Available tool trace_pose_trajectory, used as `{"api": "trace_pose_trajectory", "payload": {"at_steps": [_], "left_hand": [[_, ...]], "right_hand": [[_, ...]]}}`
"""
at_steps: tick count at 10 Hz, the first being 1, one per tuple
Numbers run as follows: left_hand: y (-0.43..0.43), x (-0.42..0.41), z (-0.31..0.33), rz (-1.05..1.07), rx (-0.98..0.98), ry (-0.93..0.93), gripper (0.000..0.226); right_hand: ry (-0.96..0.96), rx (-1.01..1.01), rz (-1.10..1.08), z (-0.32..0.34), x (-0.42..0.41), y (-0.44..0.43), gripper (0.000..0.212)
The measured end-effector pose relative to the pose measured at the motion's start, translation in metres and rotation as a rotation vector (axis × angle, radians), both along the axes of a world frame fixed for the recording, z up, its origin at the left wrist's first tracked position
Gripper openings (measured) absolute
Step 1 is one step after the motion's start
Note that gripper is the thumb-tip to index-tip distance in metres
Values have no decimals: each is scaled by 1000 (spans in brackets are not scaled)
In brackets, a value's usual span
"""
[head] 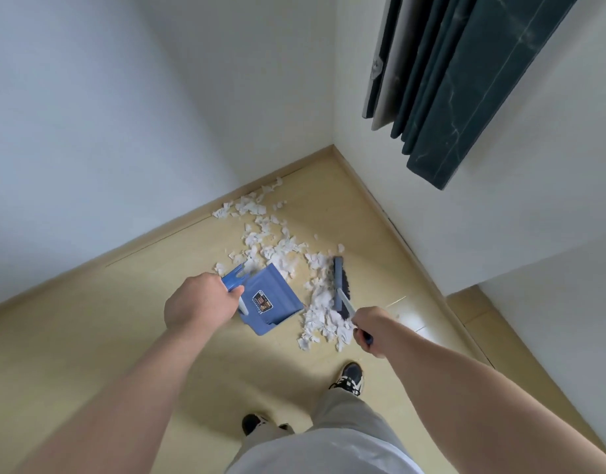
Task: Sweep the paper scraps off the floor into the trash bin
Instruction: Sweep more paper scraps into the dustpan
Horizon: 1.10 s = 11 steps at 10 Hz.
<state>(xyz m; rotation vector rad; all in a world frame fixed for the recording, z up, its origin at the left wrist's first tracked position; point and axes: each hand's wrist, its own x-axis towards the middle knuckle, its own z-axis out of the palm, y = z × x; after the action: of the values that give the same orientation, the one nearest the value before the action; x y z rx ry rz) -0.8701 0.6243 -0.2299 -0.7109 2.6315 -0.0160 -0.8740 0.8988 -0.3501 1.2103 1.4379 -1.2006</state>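
Observation:
White paper scraps (277, 248) lie strewn over the beige floor from the left wall's skirting down to a dense heap (324, 313) near the middle. My left hand (199, 299) grips the handle of a blue dustpan (271, 299), which rests on the floor just left of the heap, its mouth toward the scraps. My right hand (371, 331) holds the handle of a blue broom (341, 285), whose dark bristles touch the right side of the heap. No trash bin is in view.
White walls meet in a corner (332, 147) beyond the scraps. A dark green curtain (466, 80) hangs at the upper right. My feet in dark shoes (349, 378) stand behind the heap. Another wall edge juts out at the right (459, 295).

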Motion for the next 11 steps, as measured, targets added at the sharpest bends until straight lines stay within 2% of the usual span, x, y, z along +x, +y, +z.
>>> {"api": "trace_pose_trajectory", "payload": {"at_steps": [2,4,5,6,7,8,9,10,11], "left_hand": [[-35,18,0,29,-7,-3,36],[-56,19,6,-8,-19,-7,34],[-70,25,10,-17,-7,-7,35],[-85,33,12,-25,1,-10,36],[-103,42,13,-29,18,-7,40],[-122,52,9,-42,43,15,37],[-143,69,2,-72,61,5,36],[-168,91,-6,-93,85,5,37],[-192,108,-13,-89,112,-8,40]], "right_hand": [[28,-61,125,17,-11,-35,12],[132,-9,194,41,4,-43,14],[199,32,163,43,17,-39,24],[102,147,85,28,37,-35,24],[-33,227,-124,13,59,-32,15],[-59,250,-163,5,84,-31,27],[-88,349,-108,-8,111,-44,21],[125,216,52,-1,143,-78,22],[47,183,43,-3,157,-128,13]]}}
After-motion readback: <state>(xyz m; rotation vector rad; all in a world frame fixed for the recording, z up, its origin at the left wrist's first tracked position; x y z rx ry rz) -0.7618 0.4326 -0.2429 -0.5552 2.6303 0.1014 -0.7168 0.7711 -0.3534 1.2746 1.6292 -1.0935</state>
